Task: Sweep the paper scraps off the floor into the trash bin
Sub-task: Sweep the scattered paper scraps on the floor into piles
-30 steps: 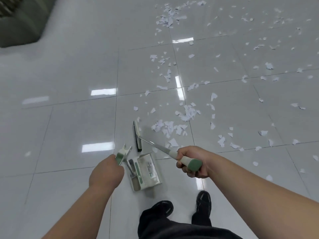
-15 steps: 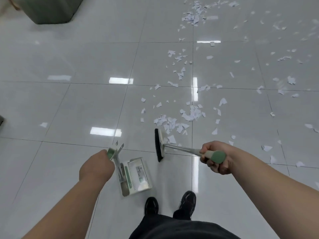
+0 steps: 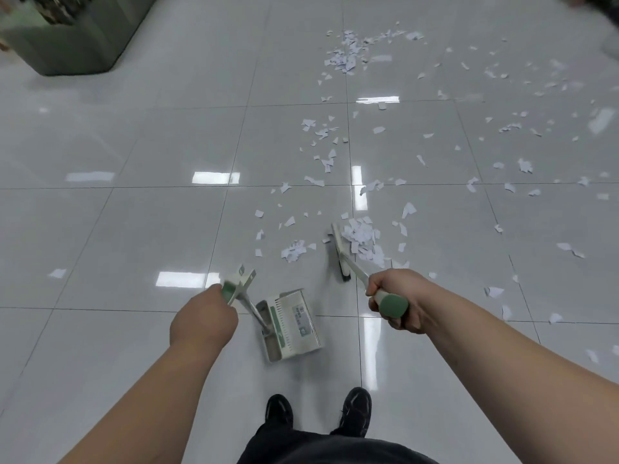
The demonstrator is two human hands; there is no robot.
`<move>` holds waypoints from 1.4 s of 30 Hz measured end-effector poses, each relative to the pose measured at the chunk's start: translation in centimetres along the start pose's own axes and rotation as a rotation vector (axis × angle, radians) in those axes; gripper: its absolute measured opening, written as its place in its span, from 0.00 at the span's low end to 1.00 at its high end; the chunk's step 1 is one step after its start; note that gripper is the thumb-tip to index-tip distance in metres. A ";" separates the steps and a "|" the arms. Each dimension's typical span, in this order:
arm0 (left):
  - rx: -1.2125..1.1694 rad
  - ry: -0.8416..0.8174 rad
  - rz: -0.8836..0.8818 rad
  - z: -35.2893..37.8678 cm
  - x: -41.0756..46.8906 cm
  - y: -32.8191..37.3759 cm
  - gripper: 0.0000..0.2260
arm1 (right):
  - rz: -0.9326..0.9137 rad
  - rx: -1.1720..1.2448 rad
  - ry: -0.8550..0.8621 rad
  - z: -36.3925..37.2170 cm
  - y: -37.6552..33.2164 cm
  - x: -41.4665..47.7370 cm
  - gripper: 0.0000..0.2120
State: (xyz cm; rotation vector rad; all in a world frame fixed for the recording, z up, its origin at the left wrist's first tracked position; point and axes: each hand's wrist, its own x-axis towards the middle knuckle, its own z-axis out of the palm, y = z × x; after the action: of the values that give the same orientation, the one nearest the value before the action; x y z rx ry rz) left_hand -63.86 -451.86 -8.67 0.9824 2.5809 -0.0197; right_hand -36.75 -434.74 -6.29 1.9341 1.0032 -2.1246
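**A:** What has changed in the last second?

**B:** The broom [image 3: 339, 252]. Its head was close above the dustpan [image 3: 291, 324]. Now it has swung out ahead of the right hand [image 3: 395, 303] and stands well clear of the pan.

**A:** And the hands themselves?

**B:** Both are closed tight. The right hand is a fist round the broom's green grip. The left hand [image 3: 202, 316] is wrapped round the top of the dustpan's long handle. The pan hangs low between the two hands, and I can't tell whether it touches the floor [image 3: 134, 229].

**A:** Where is the paper?

**B:** The thickest heap of paper scraps [image 3: 361, 239] lies just beyond the right hand, against the far side of the broom head. A smaller clump [image 3: 294, 252] sits on the near side, ahead of the gap between the hands. The rest is strewn far ahead and out past the right hand.

**A:** So what does that mean for the job?

**B:** I'd say one short stroke left the small clump behind, and the broom has gone back out for the bigger heap. I can't see any scraps in the pan. The trash bin [image 3: 77, 38] is far off beyond the left hand, so most of the work is not yet done.
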 end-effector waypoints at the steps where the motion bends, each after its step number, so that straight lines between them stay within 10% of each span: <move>1: -0.005 0.004 -0.001 -0.2 0.3 -0.1 0.03 | -0.014 -0.001 -0.018 0.6 -0.3 -0.3 0.04; 18: -0.135 -0.092 -0.061 -5.4 12.1 -9.9 0.03 | 0.067 0.078 -0.311 20.2 -10.0 9.9 0.11; 42: -0.066 -0.090 0.145 -8.8 22.6 -11.2 0.04 | 0.063 0.443 0.402 16.2 -13.1 10.0 0.11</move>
State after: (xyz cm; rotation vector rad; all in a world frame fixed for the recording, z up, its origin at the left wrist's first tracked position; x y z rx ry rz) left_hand -89.52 -444.59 -9.76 1.1155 2.4075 0.0582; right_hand -58.80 -429.50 -10.69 2.6361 0.5244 -2.1024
